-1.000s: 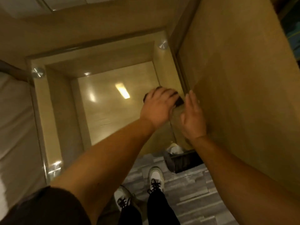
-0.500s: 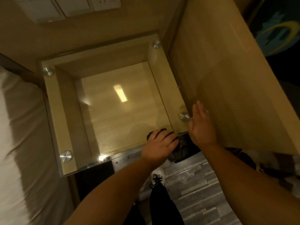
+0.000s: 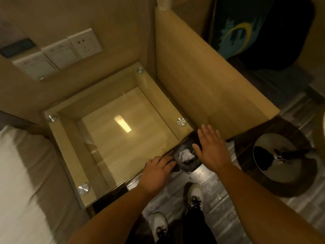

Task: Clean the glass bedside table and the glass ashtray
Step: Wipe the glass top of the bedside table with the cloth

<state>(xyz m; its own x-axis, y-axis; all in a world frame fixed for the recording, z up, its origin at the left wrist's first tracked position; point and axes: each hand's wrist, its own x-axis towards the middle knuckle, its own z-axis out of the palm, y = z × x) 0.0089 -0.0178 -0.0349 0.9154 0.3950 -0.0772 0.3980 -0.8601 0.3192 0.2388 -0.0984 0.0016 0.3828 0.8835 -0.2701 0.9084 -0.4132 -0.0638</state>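
Note:
The glass bedside table (image 3: 123,141) has a clear top held by round metal studs over a pale wooden frame. My left hand (image 3: 156,170) is at the front right edge of the glass, fingers curled over a dark cloth (image 3: 174,167) that is mostly hidden under them. My right hand (image 3: 209,150) hovers with straight, spread fingers just off the table's right front corner, above a small bin. No ashtray is visible.
A dark-lined bin (image 3: 190,165) with crumpled white paper (image 3: 185,154) stands on the floor by the table corner. A wooden panel (image 3: 202,95) rises to the right, a bed (image 3: 17,173) lies to the left. Wall sockets (image 3: 86,44) are behind, and a round metal chair base (image 3: 274,159) is at right.
My left hand slid the cloth from the far right part of the glass toward its front edge. My right hand came off the wooden panel and is over the bin.

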